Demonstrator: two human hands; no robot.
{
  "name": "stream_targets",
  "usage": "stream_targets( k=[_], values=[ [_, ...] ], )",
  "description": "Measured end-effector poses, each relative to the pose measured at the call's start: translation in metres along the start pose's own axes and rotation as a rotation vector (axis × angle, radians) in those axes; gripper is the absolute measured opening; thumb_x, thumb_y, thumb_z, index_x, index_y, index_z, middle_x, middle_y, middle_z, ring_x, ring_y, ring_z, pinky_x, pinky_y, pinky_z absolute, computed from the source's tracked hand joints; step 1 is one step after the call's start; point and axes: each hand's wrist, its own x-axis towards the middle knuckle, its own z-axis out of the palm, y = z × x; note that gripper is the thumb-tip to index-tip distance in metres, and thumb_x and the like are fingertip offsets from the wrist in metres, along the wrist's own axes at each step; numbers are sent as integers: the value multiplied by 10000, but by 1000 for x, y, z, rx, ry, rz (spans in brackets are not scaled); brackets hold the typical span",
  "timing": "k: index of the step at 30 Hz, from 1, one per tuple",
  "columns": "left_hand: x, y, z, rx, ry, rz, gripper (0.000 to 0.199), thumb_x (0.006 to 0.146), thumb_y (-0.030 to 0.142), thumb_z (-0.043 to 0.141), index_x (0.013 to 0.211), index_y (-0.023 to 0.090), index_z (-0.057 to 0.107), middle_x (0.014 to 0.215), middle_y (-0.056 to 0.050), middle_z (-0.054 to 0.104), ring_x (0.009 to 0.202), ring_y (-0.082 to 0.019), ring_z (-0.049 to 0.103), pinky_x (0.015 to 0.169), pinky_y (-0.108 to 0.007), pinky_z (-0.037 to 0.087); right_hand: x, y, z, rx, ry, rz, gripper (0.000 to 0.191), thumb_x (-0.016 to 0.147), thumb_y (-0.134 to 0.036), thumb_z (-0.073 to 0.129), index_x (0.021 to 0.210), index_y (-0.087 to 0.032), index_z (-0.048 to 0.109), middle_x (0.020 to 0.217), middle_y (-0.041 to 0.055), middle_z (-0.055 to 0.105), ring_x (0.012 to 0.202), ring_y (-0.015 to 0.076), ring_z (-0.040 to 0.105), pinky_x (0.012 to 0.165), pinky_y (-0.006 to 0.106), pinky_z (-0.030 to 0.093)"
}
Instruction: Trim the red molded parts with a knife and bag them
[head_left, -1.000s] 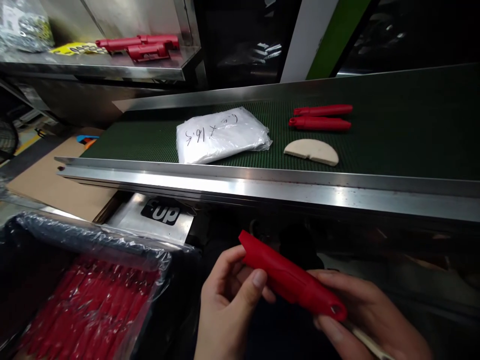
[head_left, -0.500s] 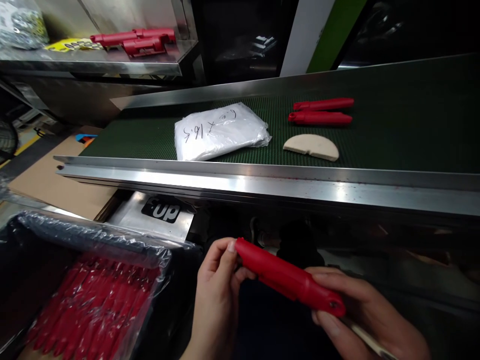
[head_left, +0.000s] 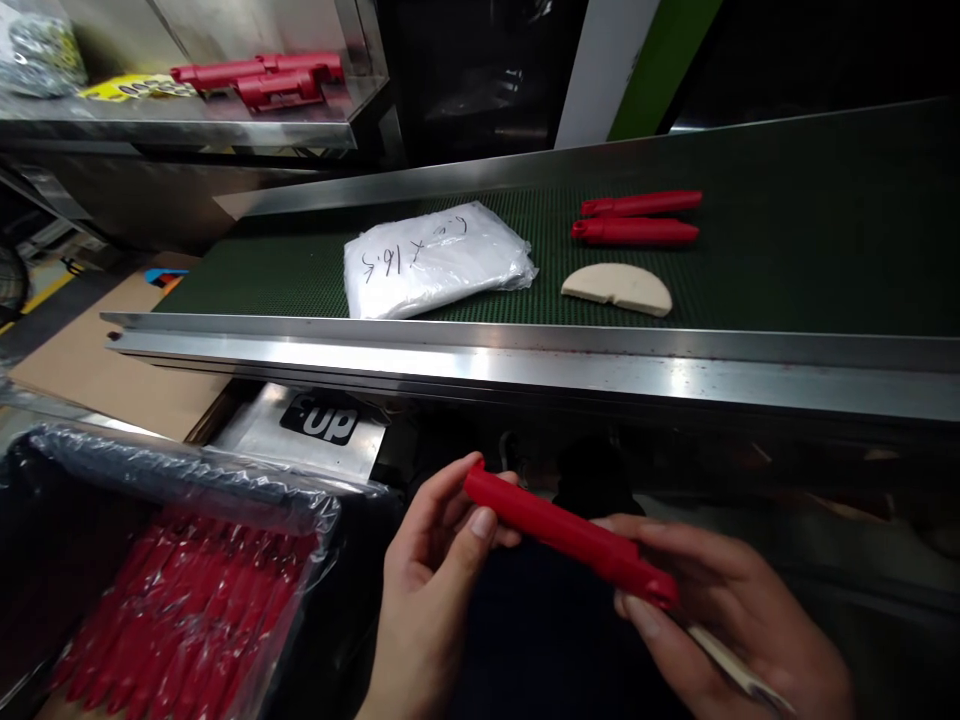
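Two hands hold a tube (clear of rail).

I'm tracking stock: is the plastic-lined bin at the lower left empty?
Not empty: inside the bin, several red parts lie side by side. How deep they go, I cannot tell.

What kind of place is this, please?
Probably a factory workshop: a dark green conveyor belt crosses the view, and a plastic-lined bin holds rows of red parts.
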Motion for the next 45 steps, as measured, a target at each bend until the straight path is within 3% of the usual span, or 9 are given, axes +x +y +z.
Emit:
stream_targets(
  k=[3,10,17,21,25,31,37,40,45],
  values=[
    [0,0,0,18,14,-11,425,808,334,773,1187,215,622,1090,-106,695,978,-251,666,778,-273,574,5,5,-7,-29,-64,-87,326,892,-192,596,1192,-306,534,1132,-5,693,830,101,713,727,91,572],
    [1,0,6,24,12,-27,422,808,301,756,1184,198,594,1067,-108,696,845,-204,663,747,-280,576,8,8,-14,-7,-78,-81,342,888,-164,599,1197,-297,539,1122,15,707,708,89,704,690,111,582],
    [2,0,9,21,47,-15,423,768,255,771,1149,175,603,1055,-133,700,768,-207,674,693,-279,585,5,4,-8,120,18,81,320,882,-194,616,1189,-247,544,1146,79,696,724,142,701,690,224,625],
    [1,-1,7,5,54,-9,404,756,239,783,1116,186,608,1053,-140,704,900,-263,683,697,-285,598,8,6,-11,155,-58,15,363,909,-166,582,1248,-264,496,1194,84,679,708,129,700,652,209,621],
    [1,-1,6,-26,68,-14,412,724,227,815,1089,225,625,1056,-117,706,1014,-298,665,719,-282,602,7,1,-9,190,-15,69,343,918,-207,576,1247,-256,497,1224,96,660,710,138,688,639,235,615],
    [3,1,9,-46,122,-47,459,647,235,866,1039,198,630,993,-115,724,712,-220,691,637,-256,599,10,0,-6,252,-14,83,353,910,-185,578,1245,-259,495,1224,98,658,689,120,665,643,227,598],
    [7,-1,10,-50,89,-84,464,663,258,856,1062,195,627,1010,-144,708,757,-228,660,593,-254,576,16,10,-15,305,-136,-19,479,878,-109,590,1301,-294,466,1264,78,639,811,139,699,717,230,604],
    [10,-3,9,-100,75,-131,459,625,247,879,1023,200,656,963,-101,697,708,-206,642,531,-235,553,18,9,-16,333,-153,-28,471,877,-112,603,1295,-290,480,1260,77,638,947,177,692,727,246,608],
    [11,-6,9,-256,26,-337,314,679,133,821,964,152,689,821,-35,647,625,-120,584,531,-189,541,22,5,-20,330,-209,-21,437,883,-128,613,1268,-316,527,1234,45,648,1028,195,669,763,265,607]
  ],
)
